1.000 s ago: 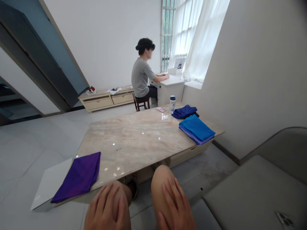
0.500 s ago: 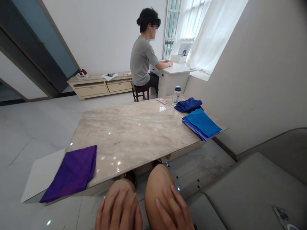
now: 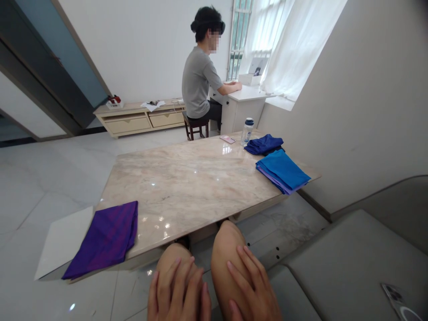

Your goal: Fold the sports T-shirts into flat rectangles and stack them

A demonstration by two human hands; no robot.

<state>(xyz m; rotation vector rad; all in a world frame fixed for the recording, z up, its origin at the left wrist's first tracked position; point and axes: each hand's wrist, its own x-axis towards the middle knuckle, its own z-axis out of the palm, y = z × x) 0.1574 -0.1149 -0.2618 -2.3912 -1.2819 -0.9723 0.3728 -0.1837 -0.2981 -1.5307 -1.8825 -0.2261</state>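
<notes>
Honestly, looks like a resting step: purple cloth (image 3: 103, 240) on the near left corner of the table (image 3: 183, 187), left hand (image 3: 180, 292) empty, fingers loosely draped over the left knee (image 3: 174, 253), right hand (image 3: 256, 287) likewise over the right knee (image 3: 227, 238), blue folded stack (image 3: 284, 169) far right. Reaching any cloth would mean lifting a hand first.

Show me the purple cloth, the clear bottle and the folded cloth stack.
Purple cloth (image 3: 103, 238): head view, on the middle of its upper surface.
Clear bottle (image 3: 247, 133): head view, on the body below its dark lid.
Folded cloth stack (image 3: 283, 169): head view, on its bright blue top layer.
</notes>
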